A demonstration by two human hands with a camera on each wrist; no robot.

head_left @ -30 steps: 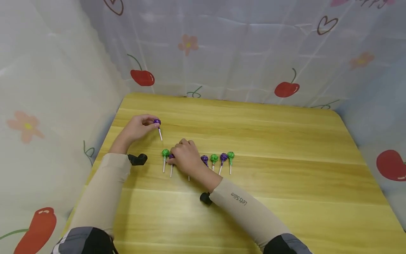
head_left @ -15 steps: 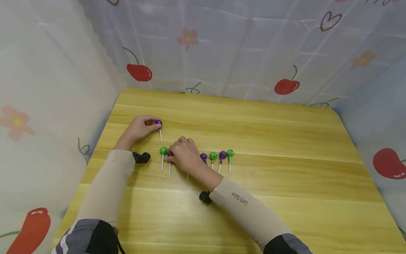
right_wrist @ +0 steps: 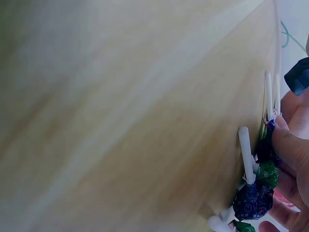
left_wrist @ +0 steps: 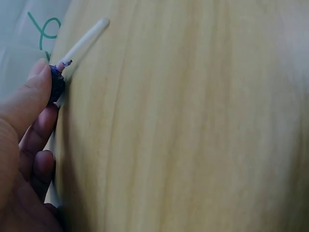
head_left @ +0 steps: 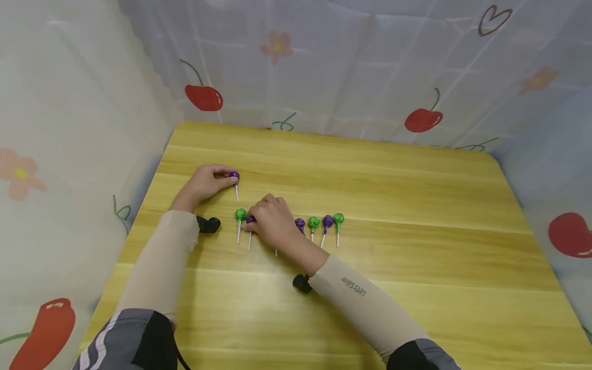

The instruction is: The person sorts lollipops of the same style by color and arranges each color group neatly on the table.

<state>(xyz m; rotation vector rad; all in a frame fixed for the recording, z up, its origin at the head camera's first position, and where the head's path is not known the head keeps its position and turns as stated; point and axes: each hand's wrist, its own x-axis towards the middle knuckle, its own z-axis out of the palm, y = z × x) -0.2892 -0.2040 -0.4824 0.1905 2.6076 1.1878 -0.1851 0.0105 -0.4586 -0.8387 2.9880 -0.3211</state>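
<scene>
My left hand (head_left: 205,184) pinches a purple-wrapped lollipop (head_left: 234,175) by its head, at the table's back left. Its white stick points toward me, and the left wrist view shows thumb and fingertips on the wrapper (left_wrist: 57,86). In front of it runs a side-by-side row of green and purple lollipops. My right hand (head_left: 276,221) reaches over this row and pinches a purple lollipop (head_left: 250,220) just right of the leftmost green lollipop (head_left: 240,214). Beneath the palm, lollipops are partly hidden; the right wrist view shows another purple lollipop (right_wrist: 252,200) and a green one (right_wrist: 267,175) there.
Right of my right hand, the row continues with a purple lollipop (head_left: 299,224), a green one (head_left: 314,222), a purple one (head_left: 328,221) and a green one (head_left: 339,218). A wooden table (head_left: 416,205) lies beneath. Printed curtains (head_left: 347,67) stand behind and at both sides.
The left hand has shifted slightly right and a little nearer the row with its purple lollipop, whose stick now points straighter toward me. The right hand keeps its place; the head view has tilted slightly.
</scene>
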